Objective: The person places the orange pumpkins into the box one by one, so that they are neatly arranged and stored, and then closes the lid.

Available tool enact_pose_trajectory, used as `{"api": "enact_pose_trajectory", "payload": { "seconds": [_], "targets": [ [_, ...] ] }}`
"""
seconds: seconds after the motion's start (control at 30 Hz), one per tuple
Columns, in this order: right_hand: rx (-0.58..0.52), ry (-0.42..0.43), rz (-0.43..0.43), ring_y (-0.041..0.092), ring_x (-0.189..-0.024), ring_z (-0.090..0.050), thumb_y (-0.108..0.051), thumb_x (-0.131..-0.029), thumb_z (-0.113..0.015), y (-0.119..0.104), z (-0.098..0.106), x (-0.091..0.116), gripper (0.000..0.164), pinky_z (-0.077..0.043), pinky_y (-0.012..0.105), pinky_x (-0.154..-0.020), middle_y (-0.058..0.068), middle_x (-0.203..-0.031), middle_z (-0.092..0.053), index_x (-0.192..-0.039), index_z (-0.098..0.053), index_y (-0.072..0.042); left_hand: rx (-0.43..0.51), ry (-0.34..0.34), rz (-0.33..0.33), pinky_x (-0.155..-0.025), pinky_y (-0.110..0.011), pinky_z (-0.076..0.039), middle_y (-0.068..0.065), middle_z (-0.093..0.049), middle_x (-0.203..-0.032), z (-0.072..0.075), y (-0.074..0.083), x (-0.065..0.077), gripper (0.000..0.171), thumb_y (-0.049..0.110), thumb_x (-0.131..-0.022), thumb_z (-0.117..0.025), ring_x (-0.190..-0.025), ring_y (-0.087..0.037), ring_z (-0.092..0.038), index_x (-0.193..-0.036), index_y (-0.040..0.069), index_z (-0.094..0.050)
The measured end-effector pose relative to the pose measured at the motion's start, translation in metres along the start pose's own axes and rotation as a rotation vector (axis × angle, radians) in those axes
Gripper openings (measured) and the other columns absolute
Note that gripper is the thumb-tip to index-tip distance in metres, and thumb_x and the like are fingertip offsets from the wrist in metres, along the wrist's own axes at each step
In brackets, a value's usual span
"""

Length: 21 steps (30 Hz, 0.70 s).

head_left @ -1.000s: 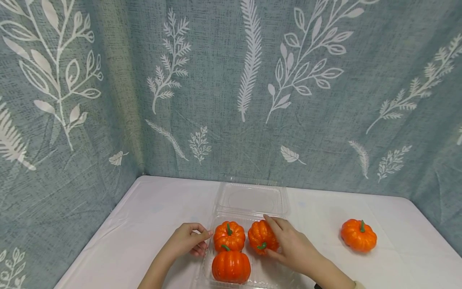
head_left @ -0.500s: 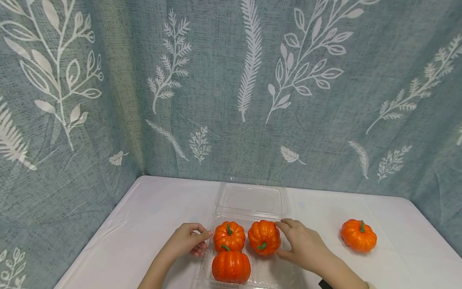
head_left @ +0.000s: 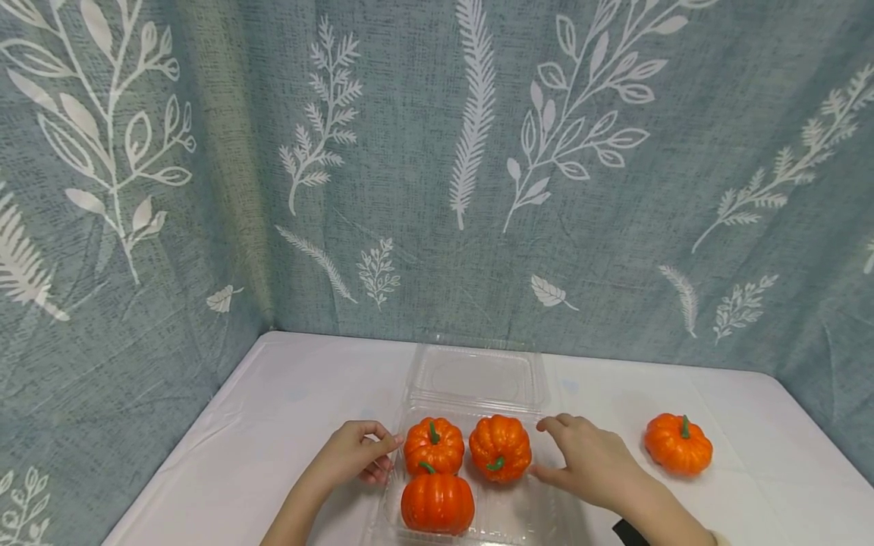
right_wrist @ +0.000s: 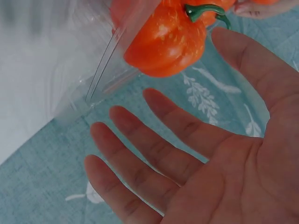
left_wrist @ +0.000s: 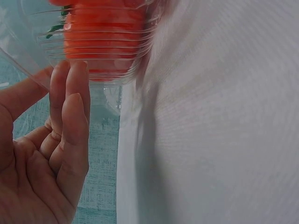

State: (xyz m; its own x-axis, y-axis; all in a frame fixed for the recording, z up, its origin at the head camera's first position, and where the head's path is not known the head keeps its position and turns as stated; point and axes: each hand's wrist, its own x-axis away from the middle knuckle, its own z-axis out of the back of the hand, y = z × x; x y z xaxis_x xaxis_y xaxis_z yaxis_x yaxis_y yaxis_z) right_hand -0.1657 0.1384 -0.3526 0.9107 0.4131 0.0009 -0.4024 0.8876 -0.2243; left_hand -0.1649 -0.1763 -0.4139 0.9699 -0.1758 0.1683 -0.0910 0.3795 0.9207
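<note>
A clear plastic clamshell box lies with its lid folded back, holding three orange toy pumpkins. Two of them, a back pumpkin and a front pumpkin, fill the left side. The third pumpkin sits back right, its green stem toward the front. My left hand pinches the box's left rim between thumb and fingers; the left wrist view shows the fingertips against the ribbed wall. My right hand hovers by the right rim, fingers spread and apart from the third pumpkin, with nothing in the palm.
Another orange pumpkin lies on the white table to the right, beyond my right hand. The see-through lid extends behind the box. A blue-green curtain with white leaf prints hangs along the back and sides.
My right hand has let go of the third pumpkin and drawn away to the right. The pumpkin stays in the box. My left hand has kept its place.
</note>
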Motion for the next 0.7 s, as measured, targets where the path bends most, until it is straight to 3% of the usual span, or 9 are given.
{"api": "enact_pose_trajectory", "payload": {
  "seconds": [0.33, 0.7],
  "targets": [
    [-0.010, -0.069, -0.071, 0.012, -0.064, -0.049, -0.044, -0.073, -0.073, 0.006, 0.005, 0.002, 0.038, -0.045, 0.032, -0.054, -0.001, -0.084, -0.062, -0.092, -0.058, -0.015, -0.003, 0.001, -0.001, -0.048, -0.026, -0.052, -0.002, -0.061, -0.058, 0.000, 0.001, -0.001, 0.030, 0.027, -0.089, -0.061, -0.048, -0.010, -0.059, -0.084, -0.003, -0.060],
    [-0.042, -0.111, -0.179, 0.013, -0.059, -0.046, -0.055, -0.080, -0.061, 0.012, 0.006, 0.007, 0.043, -0.042, 0.030, -0.052, -0.001, -0.081, -0.061, -0.092, -0.060, -0.014, 0.003, 0.000, -0.001, -0.048, -0.027, -0.052, -0.002, -0.061, -0.058, 0.000, 0.002, 0.000, 0.032, 0.029, -0.088, -0.062, -0.048, -0.010, -0.059, -0.084, -0.003, -0.060]
  ]
}}
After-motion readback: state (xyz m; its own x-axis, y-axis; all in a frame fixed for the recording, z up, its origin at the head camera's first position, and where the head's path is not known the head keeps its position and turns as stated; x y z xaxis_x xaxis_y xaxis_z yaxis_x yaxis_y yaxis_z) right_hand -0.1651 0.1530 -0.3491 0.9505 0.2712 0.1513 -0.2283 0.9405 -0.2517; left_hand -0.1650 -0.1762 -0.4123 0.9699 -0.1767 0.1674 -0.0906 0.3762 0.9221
